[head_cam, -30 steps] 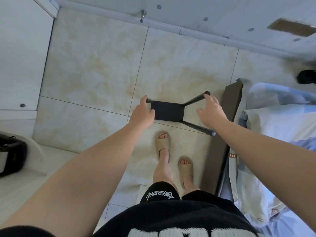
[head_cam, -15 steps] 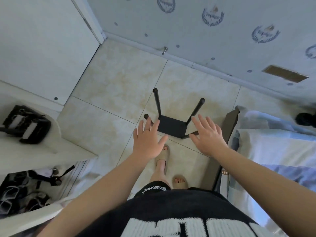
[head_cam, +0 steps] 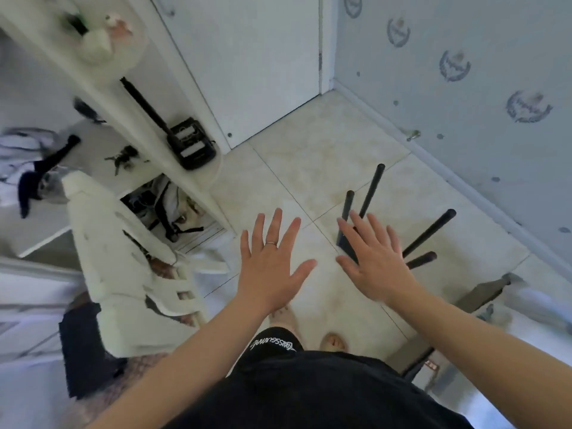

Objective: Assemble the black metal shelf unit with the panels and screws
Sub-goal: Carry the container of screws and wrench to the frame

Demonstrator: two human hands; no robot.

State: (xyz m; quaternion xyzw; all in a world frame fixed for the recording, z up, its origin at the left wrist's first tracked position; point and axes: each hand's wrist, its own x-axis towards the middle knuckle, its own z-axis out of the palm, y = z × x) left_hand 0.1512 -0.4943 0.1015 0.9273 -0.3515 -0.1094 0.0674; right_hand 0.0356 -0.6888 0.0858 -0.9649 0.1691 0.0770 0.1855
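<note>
Both my arms are stretched out front, left hand (head_cam: 272, 261) and right hand (head_cam: 376, 263) side by side, palms down, fingers spread, gripping nothing.

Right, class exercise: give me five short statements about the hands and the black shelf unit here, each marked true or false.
1. The left hand and the right hand are both open, fingers spread. True.
2. The right hand grips a leg of the black shelf unit. False: its fingers are straight and hold nothing.
3. The unit's legs point upward. True.
4. A ring is on the right hand. False: it is on the left hand.
5. The unit stands on a table. False: it stands on the tiled floor.
</note>
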